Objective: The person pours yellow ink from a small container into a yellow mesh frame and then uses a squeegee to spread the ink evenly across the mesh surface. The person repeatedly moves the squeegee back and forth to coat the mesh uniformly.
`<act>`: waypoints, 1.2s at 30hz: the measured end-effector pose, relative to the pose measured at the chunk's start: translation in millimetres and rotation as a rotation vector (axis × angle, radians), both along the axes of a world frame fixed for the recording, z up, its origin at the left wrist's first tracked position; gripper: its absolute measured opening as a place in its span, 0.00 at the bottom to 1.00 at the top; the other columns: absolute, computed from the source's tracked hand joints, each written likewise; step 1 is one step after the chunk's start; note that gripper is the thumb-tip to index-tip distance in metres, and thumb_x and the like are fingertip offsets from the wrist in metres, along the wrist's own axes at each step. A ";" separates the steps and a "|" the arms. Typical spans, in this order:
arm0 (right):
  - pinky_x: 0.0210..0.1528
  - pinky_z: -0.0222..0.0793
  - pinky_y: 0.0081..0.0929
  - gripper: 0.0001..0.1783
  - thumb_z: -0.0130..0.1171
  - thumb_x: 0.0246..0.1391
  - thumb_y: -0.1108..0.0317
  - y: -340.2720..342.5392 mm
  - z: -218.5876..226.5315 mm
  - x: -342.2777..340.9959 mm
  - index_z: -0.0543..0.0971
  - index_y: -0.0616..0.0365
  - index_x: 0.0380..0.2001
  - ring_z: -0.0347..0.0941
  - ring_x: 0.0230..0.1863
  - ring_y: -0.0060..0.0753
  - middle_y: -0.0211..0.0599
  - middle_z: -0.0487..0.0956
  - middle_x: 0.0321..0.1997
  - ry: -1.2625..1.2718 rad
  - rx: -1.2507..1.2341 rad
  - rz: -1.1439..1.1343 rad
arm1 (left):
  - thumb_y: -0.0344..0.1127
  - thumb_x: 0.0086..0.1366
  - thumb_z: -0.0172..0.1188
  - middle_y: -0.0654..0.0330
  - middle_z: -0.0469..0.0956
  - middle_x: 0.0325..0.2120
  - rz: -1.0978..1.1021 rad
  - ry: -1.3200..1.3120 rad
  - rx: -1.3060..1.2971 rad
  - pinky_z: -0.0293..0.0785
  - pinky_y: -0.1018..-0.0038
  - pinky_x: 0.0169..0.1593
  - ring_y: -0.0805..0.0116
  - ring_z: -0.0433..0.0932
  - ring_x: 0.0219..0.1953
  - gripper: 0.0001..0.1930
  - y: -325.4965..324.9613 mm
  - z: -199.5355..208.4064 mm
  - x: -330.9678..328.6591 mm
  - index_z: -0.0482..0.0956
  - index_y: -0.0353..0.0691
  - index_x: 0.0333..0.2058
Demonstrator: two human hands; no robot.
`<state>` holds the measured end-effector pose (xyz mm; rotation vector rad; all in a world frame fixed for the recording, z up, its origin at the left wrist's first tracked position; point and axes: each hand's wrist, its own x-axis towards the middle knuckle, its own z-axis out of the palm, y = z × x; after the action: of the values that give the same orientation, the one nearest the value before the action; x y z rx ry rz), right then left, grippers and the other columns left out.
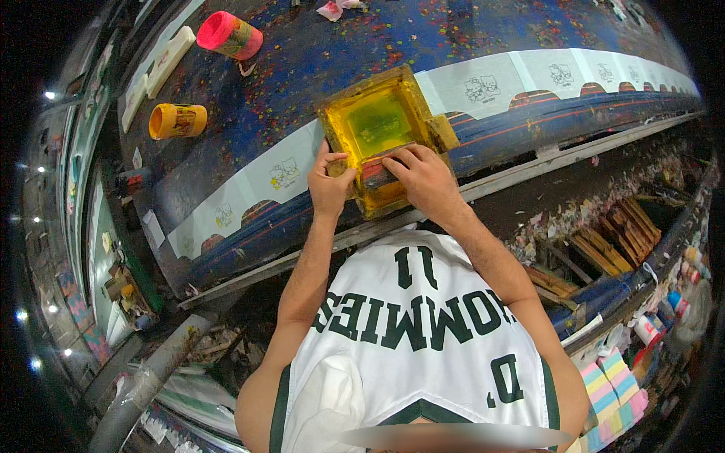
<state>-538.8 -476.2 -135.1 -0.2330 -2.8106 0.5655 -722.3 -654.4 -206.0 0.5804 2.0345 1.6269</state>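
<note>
A small screen printing frame [414, 94], stained yellow, lies on the row of pale cut pieces on the table. Yellow ink covers its mesh [377, 124], which looks green in the middle. My left hand [330, 185] grips the frame's left edge, thumb and fingers closed on it. With my right hand [427, 180] I hold a reddish-brown squeegee [374, 174] across the near part of the mesh; the fingers hide its right end. Left of the frame, a pale piece [283, 176] carries a line drawing with some yellow. Another pale piece [483, 84], to the right, shows outlines only.
An orange-yellow jar [178, 121] and a pink tub [229, 35] stand at the left on the ink-spotted blue table [302, 60]. A metal rail [521, 167] runs along the near edge. Wooden frames [604, 245] sit below right, near stacked coloured pads [613, 392].
</note>
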 end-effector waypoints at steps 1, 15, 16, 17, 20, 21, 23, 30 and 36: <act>0.69 0.74 0.44 0.21 0.63 0.58 0.68 0.4 -0.3 -0.5 0.83 0.54 0.56 0.77 0.61 0.46 0.38 0.82 0.58 0.021 0.027 0.006 | 0.21 0.57 0.73 0.36 0.60 0.80 -0.009 0.009 -0.011 0.65 0.57 0.77 0.47 0.64 0.81 0.16 -0.6 3.2 -0.3 0.86 0.35 0.45; 0.57 0.80 0.46 0.14 0.63 0.55 0.76 33.7 4.9 -39.5 0.85 0.55 0.46 0.81 0.52 0.51 0.41 0.85 0.45 -0.020 -0.061 0.026 | 0.26 0.59 0.72 0.32 0.59 0.80 -0.004 0.026 -0.019 0.61 0.53 0.79 0.42 0.57 0.84 0.14 -9.3 -5.7 3.1 0.85 0.35 0.44; 0.57 0.80 0.46 0.15 0.63 0.55 0.76 40.4 0.5 -53.1 0.86 0.54 0.46 0.81 0.53 0.52 0.41 0.85 0.46 -0.006 -0.028 0.014 | 0.27 0.59 0.71 0.32 0.59 0.80 -0.010 0.038 -0.049 0.61 0.53 0.80 0.41 0.56 0.84 0.14 -10.0 -5.8 3.4 0.85 0.35 0.45; 0.57 0.80 0.46 0.15 0.63 0.56 0.76 46.1 -3.7 -65.3 0.86 0.54 0.47 0.81 0.53 0.52 0.41 0.85 0.46 0.009 0.006 0.002 | 0.27 0.59 0.71 0.32 0.59 0.80 -0.014 0.056 -0.068 0.60 0.53 0.80 0.41 0.56 0.84 0.14 -10.0 -5.8 3.9 0.85 0.35 0.45; 0.57 0.80 0.46 0.17 0.63 0.57 0.76 57.8 -11.7 -94.5 0.86 0.52 0.49 0.81 0.54 0.52 0.41 0.85 0.46 0.086 0.028 -0.015 | 0.21 0.57 0.68 0.36 0.60 0.81 -0.016 0.071 -0.073 0.64 0.60 0.78 0.49 0.63 0.81 0.17 -6.8 -5.2 4.5 0.83 0.34 0.47; 0.58 0.80 0.46 0.17 0.63 0.57 0.76 58.3 -12.4 -95.8 0.87 0.52 0.50 0.81 0.54 0.52 0.41 0.85 0.47 0.078 0.019 -0.015 | 0.21 0.57 0.68 0.37 0.61 0.80 -0.018 0.079 -0.072 0.64 0.60 0.78 0.50 0.64 0.81 0.17 -6.4 -4.5 4.0 0.83 0.34 0.47; 0.59 0.80 0.46 0.18 0.63 0.57 0.75 55.3 -11.2 -88.5 0.87 0.52 0.51 0.81 0.55 0.52 0.41 0.85 0.47 0.053 0.012 -0.023 | 0.21 0.57 0.69 0.38 0.62 0.80 -0.023 0.081 -0.075 0.65 0.61 0.78 0.51 0.65 0.80 0.17 -3.4 -4.0 4.9 0.83 0.34 0.47; 0.65 0.78 0.45 0.25 0.63 0.53 0.80 -2.2 2.9 -11.4 0.86 0.54 0.56 0.79 0.60 0.52 0.41 0.85 0.55 -0.101 -0.086 -0.058 | 0.26 0.60 0.71 0.41 0.66 0.79 -0.013 -0.127 -0.082 0.74 0.62 0.70 0.56 0.72 0.76 0.17 -1.3 4.0 11.7 0.82 0.35 0.48; 0.67 0.77 0.44 0.28 0.63 0.54 0.85 -27.3 7.6 7.9 0.85 0.54 0.58 0.79 0.64 0.51 0.38 0.85 0.60 -0.115 -0.144 -0.137 | 0.30 0.60 0.73 0.36 0.66 0.78 0.006 0.151 -0.074 0.74 0.62 0.70 0.51 0.72 0.77 0.18 -6.5 -6.9 21.2 0.83 0.37 0.49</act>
<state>-531.0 -503.4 -127.6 -0.4978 -2.8366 0.7442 -701.1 -660.9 -212.9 0.6895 2.1960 1.5455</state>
